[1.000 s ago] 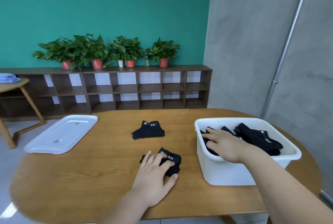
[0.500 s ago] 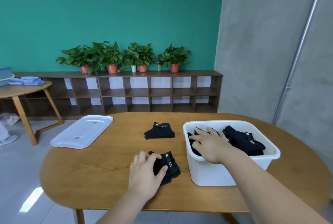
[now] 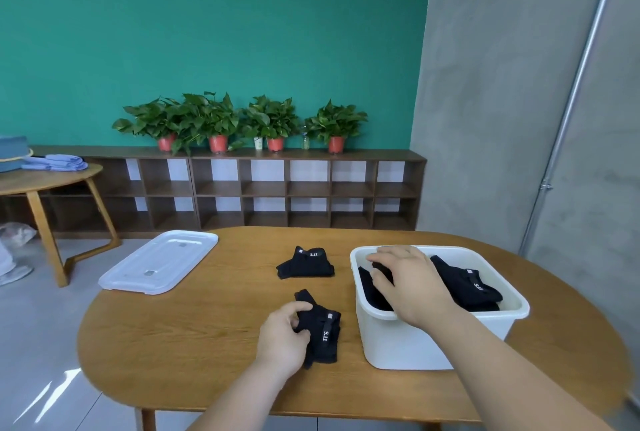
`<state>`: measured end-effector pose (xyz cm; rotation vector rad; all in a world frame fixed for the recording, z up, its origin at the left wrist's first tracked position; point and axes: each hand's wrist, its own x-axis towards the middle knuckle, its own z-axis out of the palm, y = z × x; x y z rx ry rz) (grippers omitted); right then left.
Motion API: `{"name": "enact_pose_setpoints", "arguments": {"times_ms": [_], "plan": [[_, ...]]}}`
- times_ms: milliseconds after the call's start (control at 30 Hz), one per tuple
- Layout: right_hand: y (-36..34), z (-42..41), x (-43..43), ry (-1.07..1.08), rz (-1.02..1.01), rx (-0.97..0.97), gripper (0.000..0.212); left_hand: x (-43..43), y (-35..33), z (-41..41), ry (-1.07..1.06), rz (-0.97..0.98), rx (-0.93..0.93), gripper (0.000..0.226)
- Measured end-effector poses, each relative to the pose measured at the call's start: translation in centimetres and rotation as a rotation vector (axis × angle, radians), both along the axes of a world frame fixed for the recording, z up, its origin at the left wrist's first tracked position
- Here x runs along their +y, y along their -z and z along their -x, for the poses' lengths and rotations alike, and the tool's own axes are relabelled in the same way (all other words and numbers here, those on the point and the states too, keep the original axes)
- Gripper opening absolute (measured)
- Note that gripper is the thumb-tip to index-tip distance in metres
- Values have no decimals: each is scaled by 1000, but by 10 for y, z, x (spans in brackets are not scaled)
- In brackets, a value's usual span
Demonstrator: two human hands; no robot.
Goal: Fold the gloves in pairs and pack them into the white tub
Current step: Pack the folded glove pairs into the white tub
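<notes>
Here, the left hand (image 3: 282, 337) gripped a folded glove pair (image 3: 323, 330); the right hand (image 3: 412, 285) clutched gloves (image 3: 371, 290) inside the tub (image 3: 433, 347).

A plain indoor room, closer to an office or studio common room than to a home. The back wall (image 3: 207, 32) is painted flat teal and meets a bare grey wall (image 3: 502, 84), rough like concrete, with an exposed metal pipe (image 3: 568, 118) running up it. Along the teal wall stands a long low wooden shelf unit (image 3: 263, 188) of open cubbyholes, with a row of potted plants (image 3: 214, 118) in red pots on top. The furniture is an oval wooden table (image 3: 207, 326) in front and a smaller wooden table (image 3: 52, 181) at the left carrying folded blue cloth (image 3: 59, 163). The floor (image 3: 34, 326) is glossy and pale grey
</notes>
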<state>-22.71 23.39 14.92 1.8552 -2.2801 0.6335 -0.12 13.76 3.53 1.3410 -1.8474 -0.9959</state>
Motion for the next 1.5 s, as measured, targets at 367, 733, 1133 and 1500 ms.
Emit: {"name": "enact_pose_setpoints", "arguments": {"times_ms": [367, 733, 1133, 1500], "plan": [[-23, -28, 10, -155, 77, -414, 66, 12, -86, -2, 31, 102, 513, 51], [-39, -25, 11, -248, 245, -1041, 47, 41, -124, 35, 238, 50, 719, 39], [-35, 100, 47, 324, 236, -789, 32, 30, -70, 65, 354, 70, 254, 51], [-11, 84, 35, 486, -150, 149, 57, 16, -58, 70, 366, 118, 232, 37]]}}
